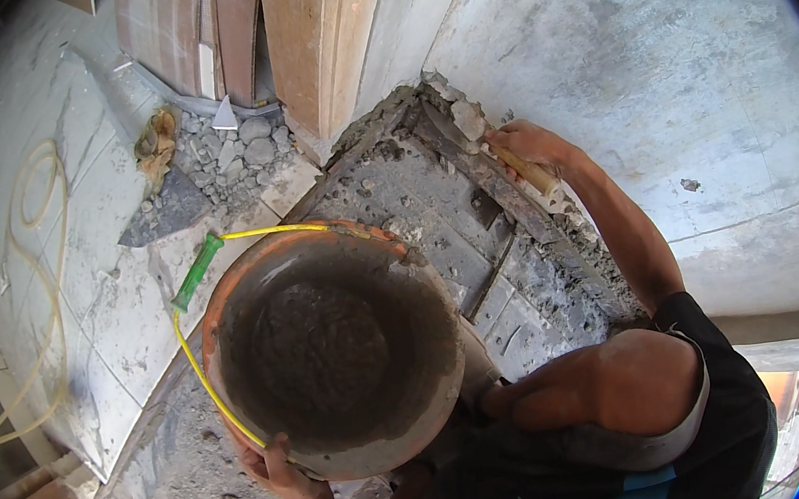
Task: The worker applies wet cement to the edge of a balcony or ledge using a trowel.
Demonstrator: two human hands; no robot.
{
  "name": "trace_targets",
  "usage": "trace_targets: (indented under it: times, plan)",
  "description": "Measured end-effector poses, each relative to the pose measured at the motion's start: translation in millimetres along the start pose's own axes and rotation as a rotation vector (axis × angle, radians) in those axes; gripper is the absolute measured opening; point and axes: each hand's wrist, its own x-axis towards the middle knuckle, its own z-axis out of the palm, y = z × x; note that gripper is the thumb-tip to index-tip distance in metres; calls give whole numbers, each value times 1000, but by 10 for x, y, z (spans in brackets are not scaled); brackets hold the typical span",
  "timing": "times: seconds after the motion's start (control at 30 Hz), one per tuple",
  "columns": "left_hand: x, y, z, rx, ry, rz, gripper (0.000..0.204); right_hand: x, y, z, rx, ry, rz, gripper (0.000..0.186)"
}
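While the left hand (271,465) grips the lower rim of the round orange bucket (332,352) in the middle of the frame, the right hand (528,146) is closed around the wooden handle of a trowel (464,122) in the upper middle. The trowel blade carries a lump of grey mortar and touches the broken corner where the grey wall (657,68) meets the floor. The bucket is coated inside with wet grey mortar, and only a low heap seems to lie on its bottom, so I judge that most of the mix is already used. The rough channel (521,264) along the wall is still open and crumbly, so filling looks only begun. A yellow hose (188,355) with a green handle (197,272) passes beside the bucket. Rubble stones (243,149) lie in the upper left, near the wooden boards (313,31).
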Motion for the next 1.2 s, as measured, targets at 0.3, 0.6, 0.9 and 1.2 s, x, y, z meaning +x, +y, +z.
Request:
trace_targets:
  times: [0.3,0.6,0.9,1.2]
  plan:
    - [58,40,146,-11,-21,16,62,-1363,-436,109,-481,192,-318,26]
    - [-100,-32,424,180,-186,43,76,-1237,-376,1304,-1511,69,-1105,32]
    - [-124,9,488,291,-227,187,73,-1178,-111,1264,-1206,-413,-668,31]
    - [-127,36,413,150,-62,77,71,-1190,263,1048,-733,-242,-708,32]
